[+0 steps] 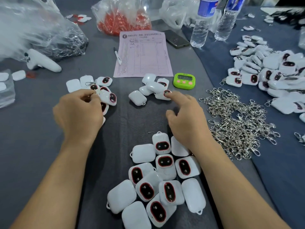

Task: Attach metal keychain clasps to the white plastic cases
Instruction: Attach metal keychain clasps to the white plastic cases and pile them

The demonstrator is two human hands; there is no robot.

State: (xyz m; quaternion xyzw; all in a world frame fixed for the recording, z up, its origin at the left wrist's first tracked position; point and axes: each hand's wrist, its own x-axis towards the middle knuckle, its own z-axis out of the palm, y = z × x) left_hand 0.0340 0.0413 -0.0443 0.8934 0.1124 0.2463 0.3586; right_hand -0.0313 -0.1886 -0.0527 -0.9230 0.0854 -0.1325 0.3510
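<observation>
Several white plastic cases with dark red-rimmed ovals lie in a heap (158, 180) near me. A smaller group of cases (151, 90) sits mid-table. My right hand (184, 119) reaches forward, its index fingertip touching one case (162, 95) of that group, the other fingers loosely curled. My left hand (79, 113) has its fingers curled at the edge of a left cluster of cases (105, 95), pinching something small that I cannot make out. A heap of metal keychain clasps (236, 123) lies to the right.
A large pile of white cases (270, 75) with clasps fills the far right. A green timer (184, 80), pink form (142, 55), pen (118, 56), phone (177, 38), two water bottles (202, 22), plastic bags (122, 15) and a white controller (42, 61) lie further back.
</observation>
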